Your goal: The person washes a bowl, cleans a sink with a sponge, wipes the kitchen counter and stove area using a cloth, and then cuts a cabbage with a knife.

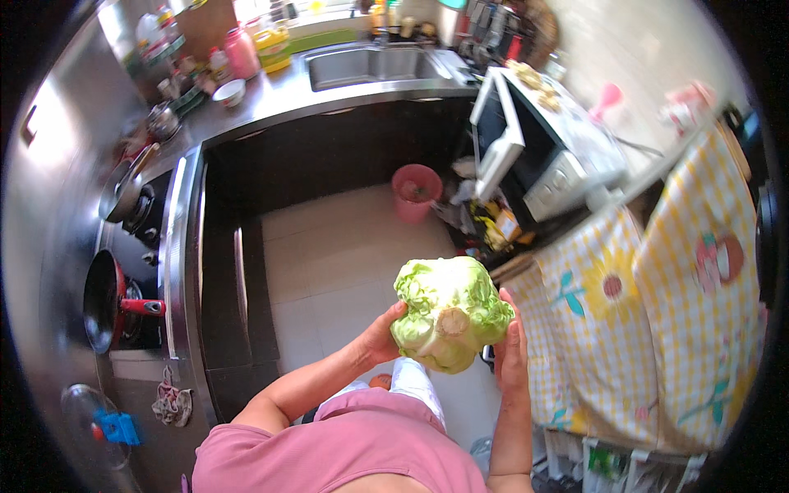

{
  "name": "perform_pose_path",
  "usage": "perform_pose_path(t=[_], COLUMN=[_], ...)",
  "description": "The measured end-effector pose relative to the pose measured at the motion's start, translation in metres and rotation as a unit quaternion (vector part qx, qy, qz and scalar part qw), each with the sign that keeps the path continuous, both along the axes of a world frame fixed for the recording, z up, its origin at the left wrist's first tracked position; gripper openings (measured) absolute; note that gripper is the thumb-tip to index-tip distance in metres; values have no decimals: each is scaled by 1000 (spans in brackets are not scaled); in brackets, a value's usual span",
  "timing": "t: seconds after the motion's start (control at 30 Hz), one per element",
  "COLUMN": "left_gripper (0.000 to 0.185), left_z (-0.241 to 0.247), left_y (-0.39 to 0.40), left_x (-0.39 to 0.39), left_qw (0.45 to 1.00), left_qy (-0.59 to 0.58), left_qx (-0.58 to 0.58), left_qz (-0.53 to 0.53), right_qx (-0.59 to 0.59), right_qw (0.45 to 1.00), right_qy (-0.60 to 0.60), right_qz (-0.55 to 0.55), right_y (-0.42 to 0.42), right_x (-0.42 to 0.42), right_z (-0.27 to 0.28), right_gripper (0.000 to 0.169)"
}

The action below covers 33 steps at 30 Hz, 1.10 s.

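A pale green head of iceberg lettuce (441, 308) is held in front of my body, above the floor. Its cut brown stem end (452, 323) faces up toward me. My left hand (383, 333) grips the lettuce from the left side, the thumb against the leaves. From the right, my right hand (513, 348) presses on the other side with its fingers along the leaves. The undersides of both hands and of the lettuce are hidden.
A stainless steel sink (373, 68) is set in the far counter. On the left, a red frying pan (108, 302) and a saucepan (120, 188) sit on the gas stove. A pink bin (416, 185) stands on the floor. A microwave oven (555, 179) has its door open at right, near a checked cloth (592, 333).
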<state>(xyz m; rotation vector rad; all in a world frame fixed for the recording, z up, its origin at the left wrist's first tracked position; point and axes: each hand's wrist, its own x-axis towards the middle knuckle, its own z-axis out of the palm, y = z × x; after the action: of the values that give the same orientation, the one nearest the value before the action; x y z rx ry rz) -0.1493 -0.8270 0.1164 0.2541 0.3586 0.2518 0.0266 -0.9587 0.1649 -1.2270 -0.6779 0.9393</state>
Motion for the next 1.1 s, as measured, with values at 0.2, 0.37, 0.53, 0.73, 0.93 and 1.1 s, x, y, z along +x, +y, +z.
perform_pose_path(t=[0.2, 0.37, 0.53, 0.73, 0.93, 1.1], left_gripper=[77, 76, 72, 63, 85, 101], left_z=[-2, 4, 13, 6, -9, -9], left_y=[97, 202, 299, 425, 563, 661], left_x=[10, 16, 14, 28, 19, 16], left_qw=[991, 978, 952, 920, 937, 929], left_qy=[-14, 31, 135, 159, 140, 211], left_qx=[39, 73, 121, 181, 234, 224], left_qz=[129, 190, 246, 308, 218, 207], right_qx=[-15, 0, -43, -52, -78, -115], right_qw=[988, 976, 965, 968, 967, 958], right_qy=[42, 20, 58, 104, 177, 218], right_qz=[146, 217, 251, 222, 168, 147], right_y=[137, 270, 392, 513, 634, 717], right_x=[30, 46, 53, 50, 39, 36], right_z=[-10, -8, -20, -45, -79, -84], right_gripper=[69, 54, 50, 51, 48, 42])
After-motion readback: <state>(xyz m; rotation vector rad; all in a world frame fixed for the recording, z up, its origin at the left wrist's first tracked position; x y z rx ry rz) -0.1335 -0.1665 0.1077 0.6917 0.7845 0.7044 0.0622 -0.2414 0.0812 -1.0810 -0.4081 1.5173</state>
